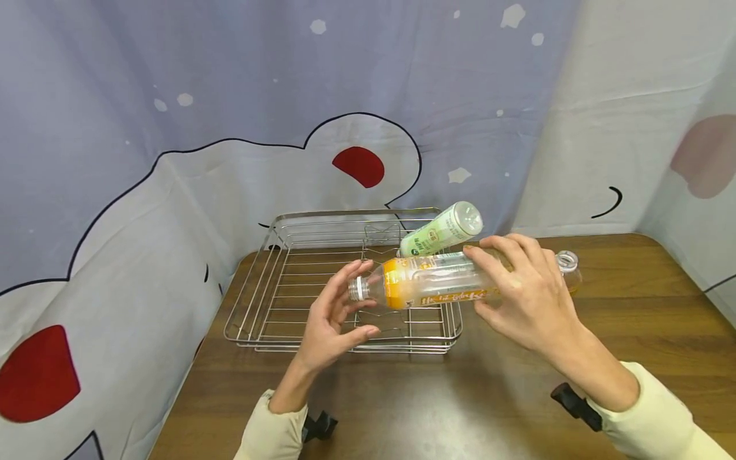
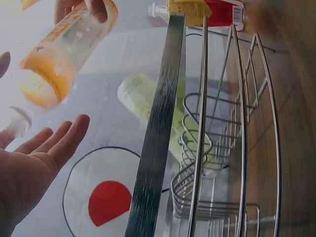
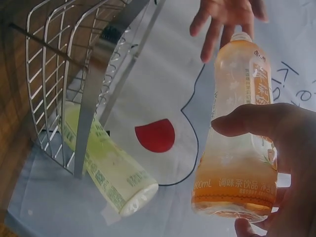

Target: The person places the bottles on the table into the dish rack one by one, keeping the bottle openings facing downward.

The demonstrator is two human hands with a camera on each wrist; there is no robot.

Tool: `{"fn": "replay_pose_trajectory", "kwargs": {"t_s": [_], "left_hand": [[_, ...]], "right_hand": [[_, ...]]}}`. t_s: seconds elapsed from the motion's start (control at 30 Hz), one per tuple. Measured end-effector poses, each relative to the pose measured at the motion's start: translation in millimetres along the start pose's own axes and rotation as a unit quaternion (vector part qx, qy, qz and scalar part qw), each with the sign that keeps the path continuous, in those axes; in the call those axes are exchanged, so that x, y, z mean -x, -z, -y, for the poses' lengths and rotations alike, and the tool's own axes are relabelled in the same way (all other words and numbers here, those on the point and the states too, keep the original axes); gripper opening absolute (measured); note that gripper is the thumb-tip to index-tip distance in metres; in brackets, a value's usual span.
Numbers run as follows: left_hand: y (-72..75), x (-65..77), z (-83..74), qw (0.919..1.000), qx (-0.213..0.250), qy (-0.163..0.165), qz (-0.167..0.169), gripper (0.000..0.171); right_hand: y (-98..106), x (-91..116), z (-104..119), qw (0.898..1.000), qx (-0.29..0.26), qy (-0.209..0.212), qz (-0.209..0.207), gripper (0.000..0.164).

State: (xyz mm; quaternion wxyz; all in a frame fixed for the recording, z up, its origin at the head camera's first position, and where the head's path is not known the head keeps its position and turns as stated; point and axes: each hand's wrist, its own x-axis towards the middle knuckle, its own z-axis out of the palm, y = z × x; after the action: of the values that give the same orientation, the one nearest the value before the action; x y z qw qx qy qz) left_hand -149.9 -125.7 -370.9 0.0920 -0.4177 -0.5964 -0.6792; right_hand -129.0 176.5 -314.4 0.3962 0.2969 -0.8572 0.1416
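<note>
My right hand (image 1: 526, 291) grips a clear plastic drink bottle (image 1: 425, 281) with an orange label round its body, tilted nearly sideways above the rack. The bottle has no cap, and its neck points left. Around the neck, my left hand (image 1: 333, 319) has its fingers and thumb spread apart; whether it touches the neck I cannot tell. Just behind, a pale green bottle (image 1: 439, 231) leans neck down in the wire rack (image 1: 322, 338), its base raised to the upper right.
Partly hidden behind my right hand, another uncapped bottle (image 1: 568, 260) stands on the wooden table (image 1: 627, 319); the left wrist view shows a red and yellow bottle (image 2: 222, 13) beyond the rack. A patterned curtain (image 1: 230, 76) hangs behind.
</note>
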Motion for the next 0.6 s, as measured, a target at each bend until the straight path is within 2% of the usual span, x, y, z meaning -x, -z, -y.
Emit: {"fn": "replay_pose_trajectory", "kwargs": {"t_s": [0.3,0.6], "left_hand": [[-6.7,-0.8,3.8,0.9996,0.015,-0.006,-0.022,0.086],[-9.9,-0.9,9.3,0.9990,0.006,-0.014,-0.043,0.077]], "right_hand": [[-9,1,4,1.000,0.003,0.001,0.015,0.070],[-15,4,10,0.999,0.000,0.006,0.033,0.069]]}}
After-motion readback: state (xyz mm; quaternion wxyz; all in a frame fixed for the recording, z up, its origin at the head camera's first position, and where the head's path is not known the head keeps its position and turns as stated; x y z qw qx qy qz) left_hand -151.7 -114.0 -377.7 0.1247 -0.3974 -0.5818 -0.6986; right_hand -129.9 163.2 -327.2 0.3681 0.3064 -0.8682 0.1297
